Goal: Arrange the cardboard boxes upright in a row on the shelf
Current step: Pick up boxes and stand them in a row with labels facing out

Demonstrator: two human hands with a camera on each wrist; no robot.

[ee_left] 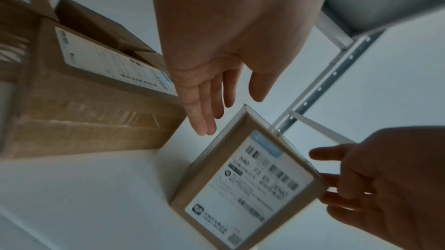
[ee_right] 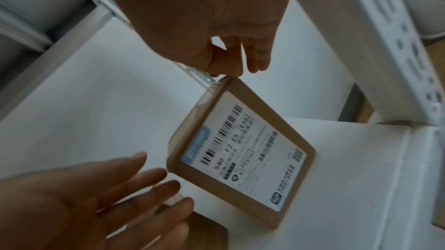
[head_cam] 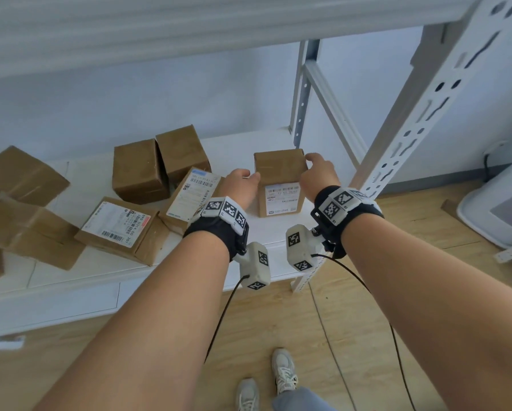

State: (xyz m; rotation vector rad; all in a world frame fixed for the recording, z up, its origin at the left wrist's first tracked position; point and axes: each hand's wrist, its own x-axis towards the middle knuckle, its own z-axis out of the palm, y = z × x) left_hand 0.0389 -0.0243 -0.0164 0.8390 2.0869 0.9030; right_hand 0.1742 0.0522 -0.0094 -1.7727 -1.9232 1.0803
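A small cardboard box (head_cam: pixel 280 179) (ee_left: pixel 253 183) (ee_right: pixel 240 155) stands upright near the right end of the white shelf (head_cam: pixel 266 232), its shipping label facing me. My left hand (head_cam: pixel 242 180) (ee_left: pixel 209 105) is at the box's left side with straight fingers, a small gap showing in both wrist views. My right hand (head_cam: pixel 320 170) (ee_right: pixel 236 61) is at the box's right side, loosely curled, its fingertips touching the top right corner. Neither hand grips the box.
Two brown boxes (head_cam: pixel 140 170) (head_cam: pixel 183 152) stand at the back. A labelled box (head_cam: pixel 189 197) leans beside my left hand, another (head_cam: pixel 121 229) lies flat, and more (head_cam: pixel 26 203) lie tumbled at the left. A slotted post (head_cam: pixel 412 129) stands right of the box. An upper shelf (head_cam: pixel 189 25) hangs overhead.
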